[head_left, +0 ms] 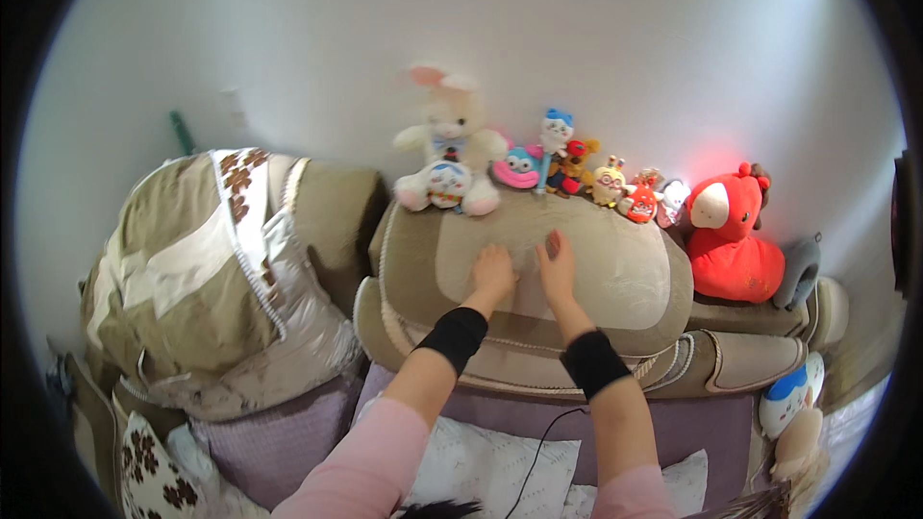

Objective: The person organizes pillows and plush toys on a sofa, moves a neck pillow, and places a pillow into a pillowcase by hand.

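Note:
My left hand [493, 271] rests palm down on the beige-and-brown cover [615, 264] over the sofa back, its fingers stretched forward and nothing visible in them. Close beside it, my right hand [556, 267] is turned on edge at the pale middle panel, fingers pointing away and apart from the thumb. Both wrists wear black bands. Directly beyond the hands, a white plush rabbit [450, 130] sits on the sofa's top edge with a small round blue-and-white toy [448, 185] in its lap.
Along the top stand a pink-and-blue toy [520, 167], several small plush toys and a red plush horse [735, 245] with a grey neck pillow [798, 272]. Covers lie heaped at left [183, 279]. Below are a purple seat [692, 428], white pillows [490, 457] and a black cable [541, 447].

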A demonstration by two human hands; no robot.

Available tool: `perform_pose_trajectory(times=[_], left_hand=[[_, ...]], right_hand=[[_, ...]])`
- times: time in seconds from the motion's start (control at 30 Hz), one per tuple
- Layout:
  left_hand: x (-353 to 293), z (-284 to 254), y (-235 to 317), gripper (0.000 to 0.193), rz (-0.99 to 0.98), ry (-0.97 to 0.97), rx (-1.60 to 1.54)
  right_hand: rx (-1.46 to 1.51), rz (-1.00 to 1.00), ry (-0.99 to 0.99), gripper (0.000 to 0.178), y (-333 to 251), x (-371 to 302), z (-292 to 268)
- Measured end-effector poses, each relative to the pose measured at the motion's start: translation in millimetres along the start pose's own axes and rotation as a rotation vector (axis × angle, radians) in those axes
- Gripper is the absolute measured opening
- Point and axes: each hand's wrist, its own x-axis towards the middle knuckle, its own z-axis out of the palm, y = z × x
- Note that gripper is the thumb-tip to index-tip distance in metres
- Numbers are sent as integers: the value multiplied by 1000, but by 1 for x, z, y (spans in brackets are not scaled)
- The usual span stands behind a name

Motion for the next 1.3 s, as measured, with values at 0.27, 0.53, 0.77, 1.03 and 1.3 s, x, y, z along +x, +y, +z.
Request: perform_pose_trajectory(times=[0.27,0.53,0.77,1.03,1.3], left_hand=[[-172,12,-46,38,330,156,-61],[-455,-8,-254,17,-22,-381,196],[-609,-103,-304,23,-515,-196,184],[-670,-168,-345,22,-620,-114,142],[-650,-218,-417,24,-632,-108,-6]], right_hand=[[-134,271,-502,46,16,-248,-48],[-69,580,-1370,39,40,-381,-22],[-784,249,-1743,29,37,-351,45],[-670,-727,-1044,15,-241,-291,139],[-1045,-903,-695,15,-533,-278,159]])
